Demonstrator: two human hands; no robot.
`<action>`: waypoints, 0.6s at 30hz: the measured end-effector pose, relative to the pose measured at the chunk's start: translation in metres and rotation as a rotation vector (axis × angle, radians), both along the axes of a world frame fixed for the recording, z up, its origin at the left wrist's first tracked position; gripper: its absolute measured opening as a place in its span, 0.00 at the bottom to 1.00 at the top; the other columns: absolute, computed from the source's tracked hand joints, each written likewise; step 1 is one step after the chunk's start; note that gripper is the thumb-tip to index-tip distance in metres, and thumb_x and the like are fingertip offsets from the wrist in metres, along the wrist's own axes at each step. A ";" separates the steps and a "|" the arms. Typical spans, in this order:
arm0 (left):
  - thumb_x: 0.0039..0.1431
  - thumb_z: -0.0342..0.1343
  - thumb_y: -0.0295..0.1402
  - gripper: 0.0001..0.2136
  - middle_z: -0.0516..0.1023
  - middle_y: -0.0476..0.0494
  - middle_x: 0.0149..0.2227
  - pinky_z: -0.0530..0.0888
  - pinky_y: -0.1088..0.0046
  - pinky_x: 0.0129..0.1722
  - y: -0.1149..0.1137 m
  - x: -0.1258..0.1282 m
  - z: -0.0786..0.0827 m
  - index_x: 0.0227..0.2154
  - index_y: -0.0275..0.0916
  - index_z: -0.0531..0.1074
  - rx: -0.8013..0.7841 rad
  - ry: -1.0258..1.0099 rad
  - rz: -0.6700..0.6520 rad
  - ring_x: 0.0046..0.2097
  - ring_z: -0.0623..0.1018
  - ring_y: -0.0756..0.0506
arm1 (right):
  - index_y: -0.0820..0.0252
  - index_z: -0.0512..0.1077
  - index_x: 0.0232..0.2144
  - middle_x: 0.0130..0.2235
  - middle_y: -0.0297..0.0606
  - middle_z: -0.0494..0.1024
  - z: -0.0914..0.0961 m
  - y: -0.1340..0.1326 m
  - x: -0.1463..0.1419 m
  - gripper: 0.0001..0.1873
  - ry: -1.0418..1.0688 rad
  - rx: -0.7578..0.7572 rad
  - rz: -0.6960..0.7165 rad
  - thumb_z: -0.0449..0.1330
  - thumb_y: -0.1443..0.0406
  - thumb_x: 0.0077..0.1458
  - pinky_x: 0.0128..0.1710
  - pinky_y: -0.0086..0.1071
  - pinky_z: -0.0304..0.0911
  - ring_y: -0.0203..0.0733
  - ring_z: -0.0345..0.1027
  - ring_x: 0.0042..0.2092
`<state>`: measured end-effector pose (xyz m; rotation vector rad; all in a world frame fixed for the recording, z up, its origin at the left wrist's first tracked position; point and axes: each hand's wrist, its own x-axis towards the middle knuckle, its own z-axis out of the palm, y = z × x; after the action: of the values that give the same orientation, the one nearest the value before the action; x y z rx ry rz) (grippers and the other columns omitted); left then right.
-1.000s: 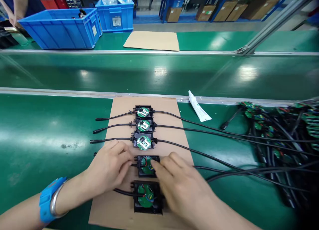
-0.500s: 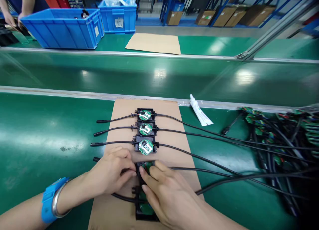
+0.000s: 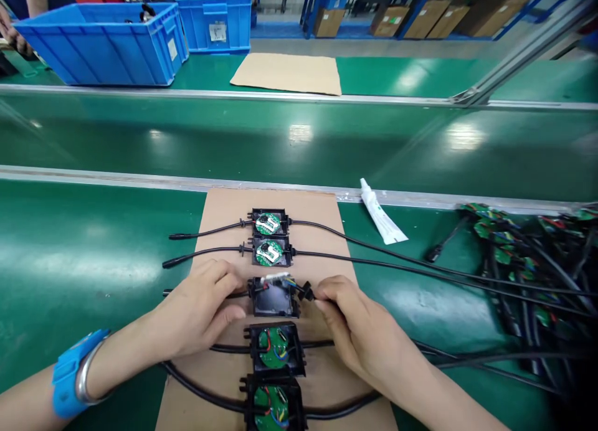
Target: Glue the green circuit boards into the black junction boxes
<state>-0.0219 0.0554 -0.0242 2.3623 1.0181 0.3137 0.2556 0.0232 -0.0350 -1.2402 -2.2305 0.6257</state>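
Observation:
In the middle of the cardboard sheet lies an open black plastic housing [image 3: 275, 301]. Its round circuit board [image 3: 275, 277] is tipped up on edge along the far side. My right hand [image 3: 357, 322] pinches the black cable just right of this housing, close to its strain relief [image 3: 306, 291], which is lifted off the housing wall. On the other side, my left hand [image 3: 199, 309] has thumb and fingers around the short left cable [image 3: 239, 294]. Nearer me are two housings, a middle one [image 3: 275, 349] and a front one [image 3: 275, 405], with boards and coloured wires inside.
Two more housings, one behind [image 3: 268, 251] and one farthest [image 3: 268, 222], carry round boards. A white tube [image 3: 382, 213] lies right of the cardboard [image 3: 224, 222]. Cabled boards [image 3: 509, 250] pile at far right. Blue bins [image 3: 116, 51] stand across the bench near another person's hand [image 3: 18, 42].
Both hands have moved from the nearer housings to the third one back. Its board, flat before, is now tipped up, and my right hand has taken hold of its right cable.

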 end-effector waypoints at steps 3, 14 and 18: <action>0.66 0.46 0.32 0.06 0.73 0.44 0.39 0.72 0.66 0.40 -0.004 -0.001 0.003 0.40 0.39 0.68 -0.057 -0.053 0.012 0.41 0.73 0.44 | 0.58 0.59 0.40 0.36 0.38 0.68 0.008 -0.003 0.001 0.07 -0.010 0.006 0.028 0.46 0.73 0.62 0.34 0.31 0.64 0.37 0.65 0.35; 0.66 0.46 0.31 0.08 0.79 0.50 0.38 0.75 0.70 0.35 -0.008 0.012 0.009 0.41 0.42 0.70 -0.043 -0.058 0.145 0.37 0.79 0.46 | 0.57 0.61 0.30 0.29 0.35 0.67 0.043 -0.001 -0.014 0.08 -0.309 -0.070 0.109 0.46 0.72 0.59 0.25 0.33 0.55 0.39 0.63 0.27; 0.67 0.45 0.33 0.09 0.79 0.48 0.37 0.76 0.65 0.34 -0.006 0.017 -0.001 0.41 0.41 0.70 -0.030 -0.002 0.138 0.36 0.80 0.44 | 0.56 0.61 0.30 0.28 0.35 0.67 0.038 0.007 -0.022 0.08 -0.419 -0.101 0.108 0.46 0.72 0.57 0.24 0.33 0.52 0.39 0.62 0.24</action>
<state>-0.0046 0.0496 -0.0249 2.2697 1.1793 0.3494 0.2331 0.0299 0.0030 -1.4132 -2.6512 0.5642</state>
